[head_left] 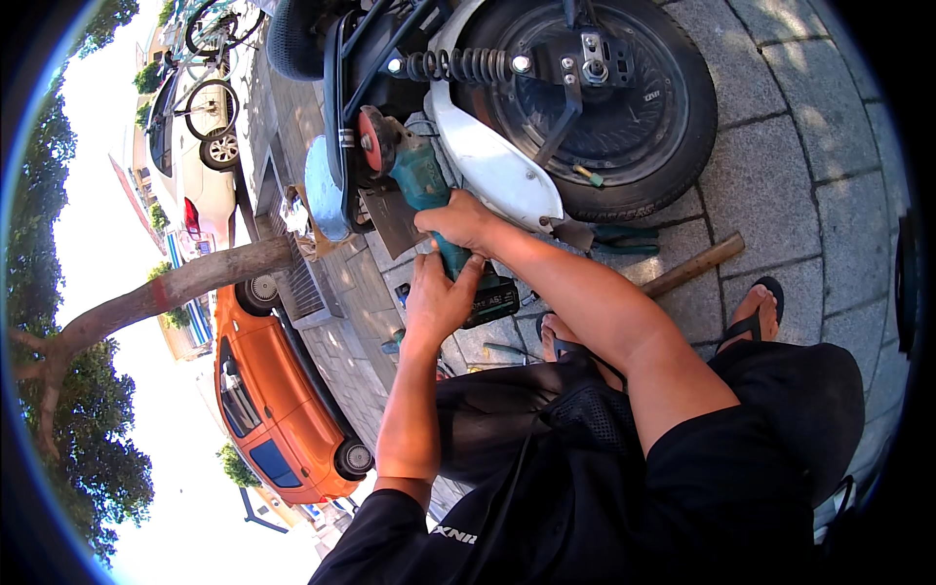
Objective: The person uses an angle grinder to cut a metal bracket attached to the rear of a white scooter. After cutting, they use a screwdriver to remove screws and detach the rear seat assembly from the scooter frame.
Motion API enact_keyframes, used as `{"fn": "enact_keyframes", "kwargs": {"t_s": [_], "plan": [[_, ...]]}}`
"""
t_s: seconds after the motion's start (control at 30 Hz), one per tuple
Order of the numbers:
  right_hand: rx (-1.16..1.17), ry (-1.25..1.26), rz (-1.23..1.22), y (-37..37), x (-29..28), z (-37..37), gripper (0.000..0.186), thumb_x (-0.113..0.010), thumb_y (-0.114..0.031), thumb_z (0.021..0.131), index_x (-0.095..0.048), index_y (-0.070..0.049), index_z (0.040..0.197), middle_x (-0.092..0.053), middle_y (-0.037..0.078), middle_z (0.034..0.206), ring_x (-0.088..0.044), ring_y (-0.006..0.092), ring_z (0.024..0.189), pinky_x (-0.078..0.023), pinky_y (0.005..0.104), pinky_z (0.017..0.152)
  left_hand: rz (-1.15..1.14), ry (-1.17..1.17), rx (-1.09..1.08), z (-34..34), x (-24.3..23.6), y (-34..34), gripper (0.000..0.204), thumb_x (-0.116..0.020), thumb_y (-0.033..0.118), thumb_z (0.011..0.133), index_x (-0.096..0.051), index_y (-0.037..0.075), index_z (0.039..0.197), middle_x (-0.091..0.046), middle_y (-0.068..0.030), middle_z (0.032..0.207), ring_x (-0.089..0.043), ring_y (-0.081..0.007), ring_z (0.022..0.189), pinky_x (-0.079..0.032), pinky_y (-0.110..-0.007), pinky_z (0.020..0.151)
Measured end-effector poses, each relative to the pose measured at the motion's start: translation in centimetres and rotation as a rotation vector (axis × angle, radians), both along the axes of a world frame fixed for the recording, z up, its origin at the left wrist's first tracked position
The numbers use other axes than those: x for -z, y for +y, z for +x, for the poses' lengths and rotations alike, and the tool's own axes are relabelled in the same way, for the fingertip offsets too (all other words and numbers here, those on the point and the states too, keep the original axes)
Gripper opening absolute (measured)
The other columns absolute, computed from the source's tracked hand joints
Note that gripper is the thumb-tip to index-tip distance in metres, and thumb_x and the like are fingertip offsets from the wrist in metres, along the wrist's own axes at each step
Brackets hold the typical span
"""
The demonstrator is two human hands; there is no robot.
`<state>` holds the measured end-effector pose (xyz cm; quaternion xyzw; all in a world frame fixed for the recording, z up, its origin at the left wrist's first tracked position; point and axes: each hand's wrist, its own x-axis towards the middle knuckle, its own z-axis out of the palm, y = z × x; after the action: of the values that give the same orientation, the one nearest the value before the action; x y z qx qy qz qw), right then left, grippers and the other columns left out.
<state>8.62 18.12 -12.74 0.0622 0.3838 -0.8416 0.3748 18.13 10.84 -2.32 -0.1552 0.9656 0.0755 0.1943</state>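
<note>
With your left hand [441, 297] and right hand [460, 220] gripping the teal grinder [417, 175], brace it firmly and steer its red disc [368, 138] clear of the white panel [495, 166].

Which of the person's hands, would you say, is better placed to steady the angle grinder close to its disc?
Probably the right hand: it grips the angle grinder nearer the red disc, while the left hand holds it farther back, beside the black battery.
</note>
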Motion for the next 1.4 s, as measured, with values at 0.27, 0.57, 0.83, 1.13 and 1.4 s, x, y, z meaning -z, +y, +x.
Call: {"fn": "enact_keyframes", "kwargs": {"t_s": [0.27, 0.57, 0.83, 1.13, 1.4], "plan": [[-0.004, 0.005, 0.026, -0.1, 0.1, -0.1, 0.018, -0.077, -0.02, 0.076, -0.07, -0.004, 0.078, -0.068, 0.005, 0.075, -0.065, 0.015, 0.066, -0.053, 0.033, 0.064, -0.017, 0.036, 0.013, 0.2, 0.4, -0.3, 0.061, -0.075, 0.049, 0.099, -0.063, -0.006, 0.123, -0.061, -0.0239, 0.119, -0.064, -0.0461, 0.115, -0.05, -0.05, 0.1], [0.016, -0.02, -0.055, -0.5, 0.7, 0.1, 0.016, -0.076, -0.019, 0.077, -0.069, -0.004, 0.079, -0.067, 0.004, 0.075, -0.064, 0.0147, 0.065, -0.053, 0.0334, 0.064, -0.068, 0.012, 0.005, 0.1, 0.1, 0.7, 0.064, -0.074, 0.05, 0.099, -0.062, -0.006, 0.126, -0.061, -0.0253, 0.124, -0.063, -0.0481, 0.121, -0.05, -0.052, 0.102], [-0.007, -0.008, 0.004, 0.1, 0.0, 0.1, 0.015, -0.076, -0.018, 0.076, -0.069, -0.004, 0.077, -0.067, 0.004, 0.075, -0.064, 0.0147, 0.065, -0.053, 0.033, 0.064, -0.066, 0.004, 0.008, 0.2, 0.1, 0.4, 0.063, -0.074, 0.05, 0.099, -0.063, -0.007, 0.125, -0.061, -0.0258, 0.123, -0.063, -0.0484, 0.12, -0.05, -0.051, 0.103], [-0.032, -0.026, -0.029, 0.2, 0.0, 0.2, 0.015, -0.076, -0.017, 0.076, -0.07, -0.004, 0.078, -0.068, 0.005, 0.074, -0.065, 0.0149, 0.065, -0.054, 0.0332, 0.064, -0.087, -0.023, -0.035, 0.0, -0.2, 0.7, 0.067, -0.075, 0.053, 0.098, -0.063, -0.007, 0.124, -0.064, -0.0264, 0.123, -0.065, -0.0466, 0.12, -0.051, -0.05, 0.102], [-0.031, -0.062, -0.128, -0.6, 1.0, 0.5, 0.013, -0.075, -0.015, 0.078, -0.071, -0.004, 0.082, -0.067, 0.004, 0.075, -0.063, 0.0148, 0.065, -0.053, 0.0331, 0.063, -0.098, -0.049, -0.038, 0.1, -0.1, 1.0, 0.074, -0.074, 0.056, 0.097, -0.061, -0.009, 0.13, -0.062, -0.0286, 0.131, -0.063, -0.0469, 0.127, -0.049, -0.05, 0.107]]}}
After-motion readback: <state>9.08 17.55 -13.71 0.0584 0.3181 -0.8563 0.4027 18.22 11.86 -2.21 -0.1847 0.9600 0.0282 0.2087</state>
